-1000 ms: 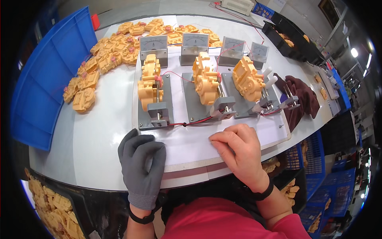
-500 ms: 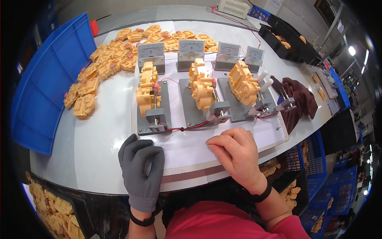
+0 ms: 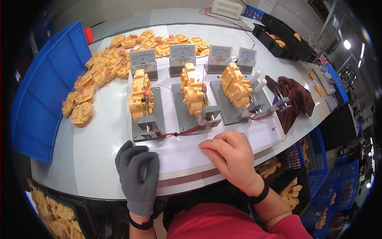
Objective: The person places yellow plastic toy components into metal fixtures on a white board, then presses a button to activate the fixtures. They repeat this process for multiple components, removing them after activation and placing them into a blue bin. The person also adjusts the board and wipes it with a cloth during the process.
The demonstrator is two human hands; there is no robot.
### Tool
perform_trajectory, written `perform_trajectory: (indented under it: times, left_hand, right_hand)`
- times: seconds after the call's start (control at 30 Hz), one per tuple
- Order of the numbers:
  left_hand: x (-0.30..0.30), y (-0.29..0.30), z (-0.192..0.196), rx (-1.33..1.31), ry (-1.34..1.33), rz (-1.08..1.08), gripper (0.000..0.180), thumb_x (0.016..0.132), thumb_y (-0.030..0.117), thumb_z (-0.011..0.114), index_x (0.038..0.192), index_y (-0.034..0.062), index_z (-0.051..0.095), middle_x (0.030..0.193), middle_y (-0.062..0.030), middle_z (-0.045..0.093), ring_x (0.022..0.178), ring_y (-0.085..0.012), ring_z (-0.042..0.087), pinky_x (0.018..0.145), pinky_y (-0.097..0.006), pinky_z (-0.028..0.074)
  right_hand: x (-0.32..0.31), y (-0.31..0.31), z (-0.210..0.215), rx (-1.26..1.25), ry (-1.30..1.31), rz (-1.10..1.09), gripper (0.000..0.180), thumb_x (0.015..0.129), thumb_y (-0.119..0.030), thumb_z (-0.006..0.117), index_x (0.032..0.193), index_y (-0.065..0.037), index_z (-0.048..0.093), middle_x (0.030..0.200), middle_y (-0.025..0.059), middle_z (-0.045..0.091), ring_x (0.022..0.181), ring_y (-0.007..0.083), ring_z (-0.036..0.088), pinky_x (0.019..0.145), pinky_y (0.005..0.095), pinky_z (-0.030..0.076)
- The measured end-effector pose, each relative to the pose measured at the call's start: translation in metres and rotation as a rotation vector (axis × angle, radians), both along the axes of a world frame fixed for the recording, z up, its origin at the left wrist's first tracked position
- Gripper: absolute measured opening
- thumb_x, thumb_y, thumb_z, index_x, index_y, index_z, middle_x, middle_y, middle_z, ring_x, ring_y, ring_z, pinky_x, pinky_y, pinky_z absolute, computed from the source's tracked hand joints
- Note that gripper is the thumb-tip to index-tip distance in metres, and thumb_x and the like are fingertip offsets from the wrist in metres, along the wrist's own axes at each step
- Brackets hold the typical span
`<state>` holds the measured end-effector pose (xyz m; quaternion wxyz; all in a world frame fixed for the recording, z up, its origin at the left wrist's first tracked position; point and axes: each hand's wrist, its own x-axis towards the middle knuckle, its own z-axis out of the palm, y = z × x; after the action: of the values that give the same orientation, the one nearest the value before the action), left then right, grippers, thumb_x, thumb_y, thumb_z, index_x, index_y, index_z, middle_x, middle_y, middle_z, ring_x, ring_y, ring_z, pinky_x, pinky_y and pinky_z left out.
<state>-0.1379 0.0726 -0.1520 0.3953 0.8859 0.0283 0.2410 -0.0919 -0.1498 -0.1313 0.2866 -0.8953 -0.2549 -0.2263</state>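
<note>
My left hand [image 3: 137, 175], in a grey glove, rests at the front left corner of a white board [image 3: 175, 161]. Its fingers curl loosely, with a gap beside the thumb and nothing seen in it. My bare right hand [image 3: 232, 158] lies over the board's front edge, thumb and fingertips drawn together, no object showing. Beyond the hands stand three grey test fixtures, each carrying a yellow plastic gear housing: left housing [image 3: 140, 97], middle housing [image 3: 193, 91] and right housing [image 3: 236, 85]. A red and black cable [image 3: 176, 134] links the fixtures. Neither hand touches the housings.
Several analog meters [image 3: 182, 59] line the board's back. Yellow housings [image 3: 105, 65] lie piled behind and left, by a blue bin [image 3: 51, 85]. A brown cloth [image 3: 294, 99] is at right, a black crate [image 3: 286, 40] far right. Bins of yellow parts [image 3: 59, 211] stand below the table.
The whole view has shifted slightly, with the fixtures and board appearing a little lower and further left. Both hands keep nearly the same pose.
</note>
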Motion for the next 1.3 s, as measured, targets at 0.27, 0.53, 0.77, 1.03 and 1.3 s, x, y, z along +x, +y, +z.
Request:
perform_trajectory:
  times: [0.27, 0.53, 0.77, 1.03, 1.3]
  left_hand:
    - [0.000, -0.002, 0.000, -0.018, -0.010, 0.015, 0.012, 0.081, 0.004, 0.073, 0.092, 0.0063, 0.070, 0.106, -0.0100, 0.063, 0.123, -0.0361, 0.050, 0.102, -0.045, 0.042]
    - [-0.002, 0.001, 0.001, -0.013, -0.011, 0.012, 0.013, 0.080, 0.002, 0.072, 0.092, 0.0058, 0.069, 0.107, -0.0103, 0.063, 0.124, -0.0363, 0.050, 0.102, -0.045, 0.042]
    - [0.002, 0.006, -0.014, -0.109, 0.018, -0.048, 0.013, 0.087, 0.001, 0.066, 0.099, 0.0028, 0.065, 0.119, -0.0130, 0.059, 0.127, -0.0327, 0.048, 0.104, -0.041, 0.040]
    - [0.007, 0.026, -0.029, -0.066, 0.095, -0.091, 0.025, 0.101, 0.016, 0.054, 0.113, -0.0047, 0.060, 0.129, -0.0158, 0.054, 0.125, -0.0289, 0.048, 0.108, -0.039, 0.036]
    - [0.007, 0.030, -0.033, -0.079, 0.041, -0.145, 0.031, 0.101, 0.019, 0.053, 0.117, -0.0068, 0.060, 0.132, -0.0172, 0.053, 0.127, -0.0294, 0.048, 0.110, -0.039, 0.035]
  right_hand:
    - [0.000, -0.002, -0.001, 0.010, -0.006, 0.020, 0.015, 0.081, -0.011, 0.077, 0.095, -0.014, 0.073, 0.085, 0.0011, 0.060, 0.079, 0.0210, 0.057, 0.072, 0.0331, 0.041]
    - [-0.002, 0.002, -0.003, 0.012, -0.037, 0.009, 0.009, 0.084, -0.016, 0.075, 0.092, -0.016, 0.070, 0.082, -0.0018, 0.058, 0.078, 0.0191, 0.057, 0.070, 0.0346, 0.041]
    - [0.003, -0.006, -0.013, 0.074, -0.070, 0.025, 0.009, 0.082, -0.014, 0.074, 0.090, -0.014, 0.070, 0.083, 0.0015, 0.059, 0.081, 0.0233, 0.060, 0.073, 0.0366, 0.043]
    - [0.002, -0.002, -0.018, 0.148, -0.163, -0.018, 0.010, 0.084, -0.016, 0.072, 0.085, -0.016, 0.062, 0.084, 0.0004, 0.053, 0.082, 0.0201, 0.056, 0.074, 0.0346, 0.042]
    - [-0.002, 0.000, -0.021, 0.173, -0.197, -0.020, 0.011, 0.085, -0.018, 0.071, 0.084, -0.015, 0.062, 0.084, 0.0009, 0.052, 0.081, 0.0196, 0.055, 0.074, 0.0339, 0.041]
